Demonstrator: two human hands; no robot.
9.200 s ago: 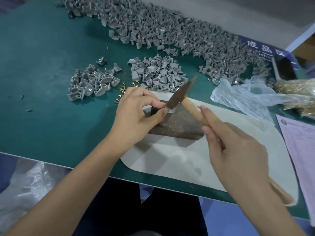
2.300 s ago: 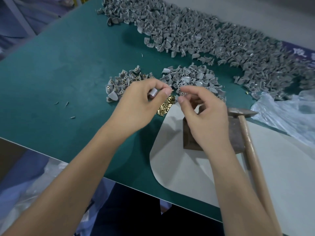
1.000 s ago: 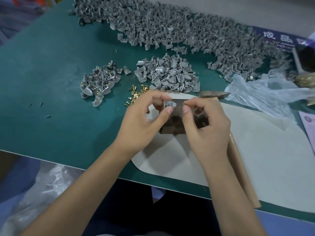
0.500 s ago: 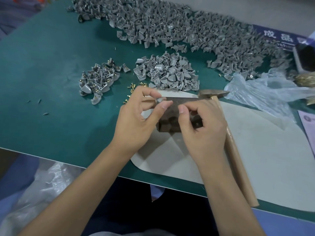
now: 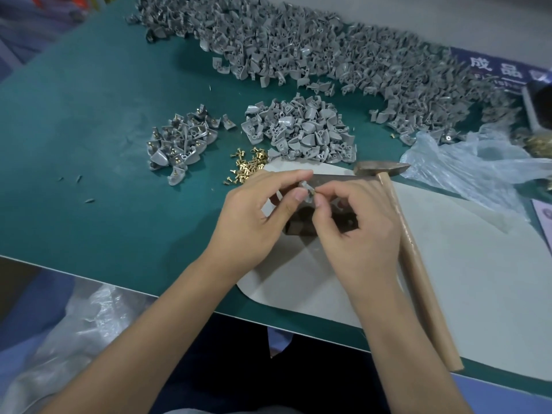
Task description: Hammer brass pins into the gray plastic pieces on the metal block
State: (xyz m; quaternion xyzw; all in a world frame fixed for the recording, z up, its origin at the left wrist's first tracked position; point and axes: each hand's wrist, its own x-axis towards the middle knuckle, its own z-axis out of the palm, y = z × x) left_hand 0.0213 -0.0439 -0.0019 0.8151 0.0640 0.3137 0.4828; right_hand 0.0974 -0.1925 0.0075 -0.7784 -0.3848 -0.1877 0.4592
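Note:
My left hand (image 5: 254,222) pinches a gray plastic piece (image 5: 305,189) between thumb and forefinger, just above the dark metal block (image 5: 301,225). My right hand (image 5: 355,231) pinches a small brass pin (image 5: 313,192) against that piece. Both hands hide most of the block. The hammer (image 5: 409,252) lies on the table to the right of my right hand, its head (image 5: 382,168) beyond the block. A scatter of loose brass pins (image 5: 248,165) lies left of the block.
A pale mat (image 5: 448,264) lies under the block. A small heap of pieces with pins (image 5: 179,141), a middle heap (image 5: 301,130) and a long pile (image 5: 328,52) of gray pieces lie beyond. A clear plastic bag (image 5: 478,168) sits at right.
Both hands have come down from in front of the heaps to just over the block, and their fingertips have closed together on the gray piece. The hammer has stayed lying at the right.

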